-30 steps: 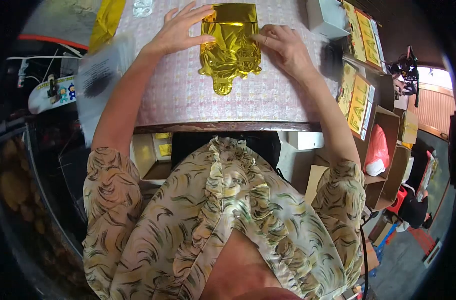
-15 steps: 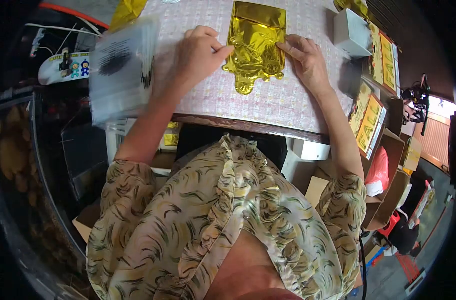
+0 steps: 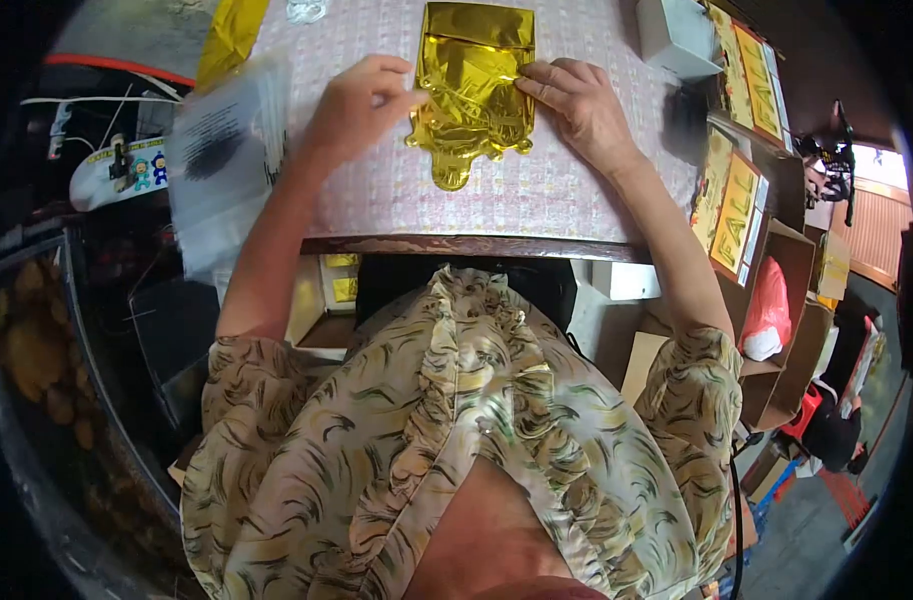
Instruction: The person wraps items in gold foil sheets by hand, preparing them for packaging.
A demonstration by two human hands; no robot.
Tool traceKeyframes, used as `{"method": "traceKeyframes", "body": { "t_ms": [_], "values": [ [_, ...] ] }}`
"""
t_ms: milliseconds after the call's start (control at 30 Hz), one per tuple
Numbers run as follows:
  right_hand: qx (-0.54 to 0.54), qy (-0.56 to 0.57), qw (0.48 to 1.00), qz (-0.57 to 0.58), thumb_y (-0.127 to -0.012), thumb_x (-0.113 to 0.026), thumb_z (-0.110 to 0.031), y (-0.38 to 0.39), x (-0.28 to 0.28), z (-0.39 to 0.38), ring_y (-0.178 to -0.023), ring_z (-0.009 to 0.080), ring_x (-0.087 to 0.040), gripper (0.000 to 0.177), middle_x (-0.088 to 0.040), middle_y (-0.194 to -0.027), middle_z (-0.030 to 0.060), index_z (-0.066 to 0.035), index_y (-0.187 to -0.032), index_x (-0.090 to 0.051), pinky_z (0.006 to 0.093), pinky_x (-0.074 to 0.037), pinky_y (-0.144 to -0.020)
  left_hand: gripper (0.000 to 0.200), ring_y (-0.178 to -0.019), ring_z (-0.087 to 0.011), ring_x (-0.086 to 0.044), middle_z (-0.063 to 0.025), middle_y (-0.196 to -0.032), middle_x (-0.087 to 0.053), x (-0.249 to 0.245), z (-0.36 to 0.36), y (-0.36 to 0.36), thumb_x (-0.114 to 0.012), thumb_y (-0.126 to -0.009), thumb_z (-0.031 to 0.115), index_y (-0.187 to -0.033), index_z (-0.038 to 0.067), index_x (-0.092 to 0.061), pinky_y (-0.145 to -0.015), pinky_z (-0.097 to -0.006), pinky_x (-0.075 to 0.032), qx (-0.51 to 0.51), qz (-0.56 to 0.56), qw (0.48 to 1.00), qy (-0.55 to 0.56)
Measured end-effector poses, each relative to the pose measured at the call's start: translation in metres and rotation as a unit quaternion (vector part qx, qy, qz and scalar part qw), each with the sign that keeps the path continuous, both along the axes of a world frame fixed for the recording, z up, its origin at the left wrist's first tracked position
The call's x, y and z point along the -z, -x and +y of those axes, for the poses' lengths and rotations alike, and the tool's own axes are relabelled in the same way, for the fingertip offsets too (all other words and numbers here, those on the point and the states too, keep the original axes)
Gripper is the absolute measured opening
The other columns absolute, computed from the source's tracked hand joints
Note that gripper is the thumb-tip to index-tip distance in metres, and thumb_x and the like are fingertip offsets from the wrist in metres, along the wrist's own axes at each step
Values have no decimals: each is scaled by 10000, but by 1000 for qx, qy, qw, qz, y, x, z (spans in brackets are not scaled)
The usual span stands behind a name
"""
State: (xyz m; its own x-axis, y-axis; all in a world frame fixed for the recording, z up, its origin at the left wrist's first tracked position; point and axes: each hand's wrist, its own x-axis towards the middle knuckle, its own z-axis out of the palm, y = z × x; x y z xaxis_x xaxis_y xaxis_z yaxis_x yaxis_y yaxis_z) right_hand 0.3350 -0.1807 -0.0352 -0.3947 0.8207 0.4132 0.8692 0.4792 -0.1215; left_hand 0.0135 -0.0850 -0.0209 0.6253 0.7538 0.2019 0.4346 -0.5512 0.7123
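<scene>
A flat, folded gold foil piece (image 3: 476, 75), apparently a deflated foil balloon, lies on the checked tablecloth with its lobed, crinkled end toward me. My left hand (image 3: 361, 105) is at its left edge, with thumb and forefinger closed together at the foil and the other fingers curled. Across from it, my right hand (image 3: 581, 105) has its thumb and forefinger pinched on the right edge. What lies under the fingertips is hidden on both sides.
Clear plastic sleeves with dark print (image 3: 221, 150) lie left of my forearm. At the right stand a white box (image 3: 676, 40) and printed "FALL" boxes (image 3: 736, 215). Another gold foil piece (image 3: 229, 40) is at the far left. The table's edge (image 3: 466, 245) runs before my body.
The view has shifted, so the table things appear a little farther left. Both hands stay at the foil's side edges, and the foil keeps its folded shape.
</scene>
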Motion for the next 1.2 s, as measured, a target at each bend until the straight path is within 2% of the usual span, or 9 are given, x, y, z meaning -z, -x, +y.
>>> {"method": "traceKeyframes", "body": {
  "t_ms": [33,100,133,300,533,600,900,1133,1200],
  "values": [
    [0,0,1000,1,-901,-696,-125,-1,1,1,-1206,267,-595,362,-684,-1312,14,-162,-1259,-736,411,-445,-1028,161,-1050,-283,-687,-117,-1211,-697,-3,6,3,-822,-820,147,-927,39,-768,-894,-371,-550,0,1,1000,0],
    [-7,-1,1000,13,-897,-702,-119,-3,2,2,-1195,264,-601,357,-696,-1293,9,-158,-1250,-741,403,-448,-1028,282,-1112,-292,-672,-113,-1233,-687,-9,19,8,-772,-830,84,-1103,43,-712,-947,-383,-547,84,25,974,-207],
    [-8,0,1000,14,-897,-702,-119,-3,1,2,-1195,264,-601,357,-696,-1293,9,-158,-1250,-741,403,-448,-1028,282,-1112,-292,-672,-113,-1233,-687,-9,24,7,-772,-830,84,-1103,43,-712,-947,-383,-547,83,26,975,-206],
    [-12,0,999,31,-878,-709,-61,-3,1,4,-1169,269,-617,371,-718,-1245,8,-153,-1235,-743,398,-454,-1024,456,-1195,-321,-639,-103,-1345,-654,-11,41,-8,-711,-832,-2,-1281,61,-665,-1031,-406,-519,256,60,916,-304],
    [-1,6,999,47,-853,-694,17,-1,-4,6,-1147,265,-629,387,-729,-1195,23,-149,-1200,-736,410,-452,-1022,591,-1313,-299,-590,-106,-1361,-657,5,45,-26,-668,-776,-70,-1348,75,-642,-1135,-406,-483,319,18,911,-260],
    [5,25,997,72,-845,-687,29,-2,-6,6,-1163,265,-622,403,-736,-1158,37,-150,-1203,-736,418,-430,-1046,622,-1378,-304,-551,-107,-1452,-611,15,43,-25,-645,-781,-100,-1376,80,-640,-1210,-442,-403,302,15,936,-181],
    [44,91,983,156,-899,-708,-44,-4,-3,4,-1287,231,-583,301,-750,-1194,-14,-152,-1173,-769,451,-277,-1181,567,-1386,-281,-547,-107,-1412,-644,20,44,-22,-579,-839,-144,-1354,78,-660,-1233,-439,-371,253,-26,965,-68],
    [32,72,985,154,-904,-760,-135,-1,1,3,-1337,218,-562,240,-761,-1199,-38,-151,-1143,-776,449,-261,-1171,538,-1386,-279,-548,-100,-1403,-653,16,41,-23,-567,-857,-142,-1337,79,-672,-1226,-433,-380,245,-28,967,-55],
    [53,64,988,130,-914,-747,-120,2,-1,3,-1340,211,-562,194,-769,-1182,-51,-149,-1102,-785,435,-274,-1148,531,-1391,-278,-543,-97,-1439,-627,11,40,-21,-629,-848,-107,-1340,87,-670,-1224,-419,-384,240,-11,970,-40]
  ]
}}
